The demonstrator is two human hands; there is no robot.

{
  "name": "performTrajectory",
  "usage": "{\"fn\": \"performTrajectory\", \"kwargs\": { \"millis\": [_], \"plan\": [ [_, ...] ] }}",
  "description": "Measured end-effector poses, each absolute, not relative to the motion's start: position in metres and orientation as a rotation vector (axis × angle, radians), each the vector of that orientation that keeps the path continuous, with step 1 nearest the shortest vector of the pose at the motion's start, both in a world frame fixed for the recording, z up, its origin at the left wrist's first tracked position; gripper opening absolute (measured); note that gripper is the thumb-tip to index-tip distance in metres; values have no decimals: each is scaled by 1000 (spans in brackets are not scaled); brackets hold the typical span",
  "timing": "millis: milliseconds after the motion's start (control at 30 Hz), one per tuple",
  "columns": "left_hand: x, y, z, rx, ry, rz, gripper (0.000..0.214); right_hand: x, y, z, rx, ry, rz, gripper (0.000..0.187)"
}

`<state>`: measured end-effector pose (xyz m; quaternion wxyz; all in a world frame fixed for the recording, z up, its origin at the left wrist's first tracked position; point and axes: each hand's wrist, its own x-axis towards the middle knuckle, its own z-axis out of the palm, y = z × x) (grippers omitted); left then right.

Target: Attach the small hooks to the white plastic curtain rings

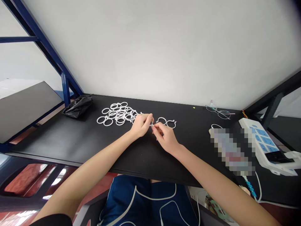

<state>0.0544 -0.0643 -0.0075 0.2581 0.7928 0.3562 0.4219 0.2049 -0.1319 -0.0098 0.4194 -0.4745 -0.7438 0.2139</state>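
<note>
A small white ring (151,125) is pinched between my two hands above the black table. Fingers of my left hand (141,123) close around its left side and hide most of it. With thumb and forefinger, my right hand (164,135) grips the ring's near right edge. Left of my hands lies a loose heap of white rings (120,113), each with a small clasp-like nub. Just beyond my right hand, two more rings lie apart from the heap, the farther right one (171,124) with its clasp ends showing.
The black table (94,141) meets a pale wall. A crumpled black plastic bag (78,106) lies at the left. Eyeglasses (218,111), a blurred-out phone-like object (231,150) and a white power strip (264,141) with cables are on the right. Blue metal frame bars (66,89) rise at the left.
</note>
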Motion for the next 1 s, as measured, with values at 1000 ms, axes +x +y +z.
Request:
{"fn": "performTrajectory", "kwargs": {
  "millis": [1000],
  "plan": [
    [57, -57, 0, 1559, 675, 772, 39, 205, -131, -11, -1204, -1690, 335, 14]
  ]
}}
